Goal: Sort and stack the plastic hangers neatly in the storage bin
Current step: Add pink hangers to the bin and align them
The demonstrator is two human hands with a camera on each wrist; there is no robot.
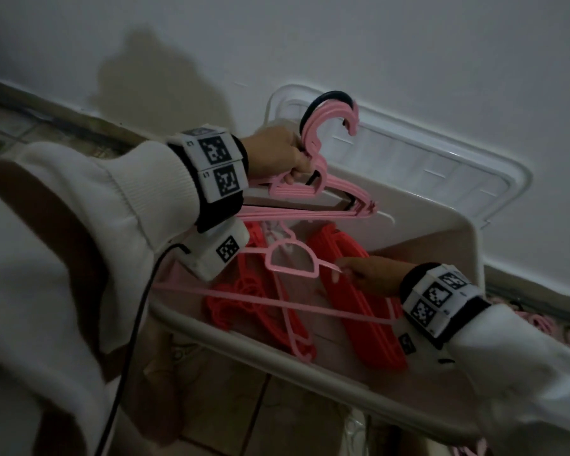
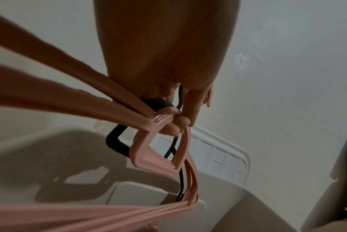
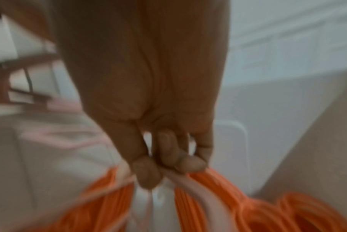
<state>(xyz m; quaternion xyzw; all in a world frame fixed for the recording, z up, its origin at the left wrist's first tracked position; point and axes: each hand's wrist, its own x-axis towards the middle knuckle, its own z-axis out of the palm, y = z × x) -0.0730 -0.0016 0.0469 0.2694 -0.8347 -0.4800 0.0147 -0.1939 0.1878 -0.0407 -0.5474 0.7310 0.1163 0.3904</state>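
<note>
Here my left hand is curled tight round the necks of a bundle of thin pink plastic hangers with one black one among them, held above the beige plastic storage bin so the hooks stay aligned, I judge. Inside the bin, above the red plastic hangers, my right hand pinches a single pink hanger by its shoulder, probably to add it to that bundle.

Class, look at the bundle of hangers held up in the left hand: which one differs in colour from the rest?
The black hanger at the back of the bundle in the left hand; its dark hook shows behind the pink hangers, which are all alike.
</note>
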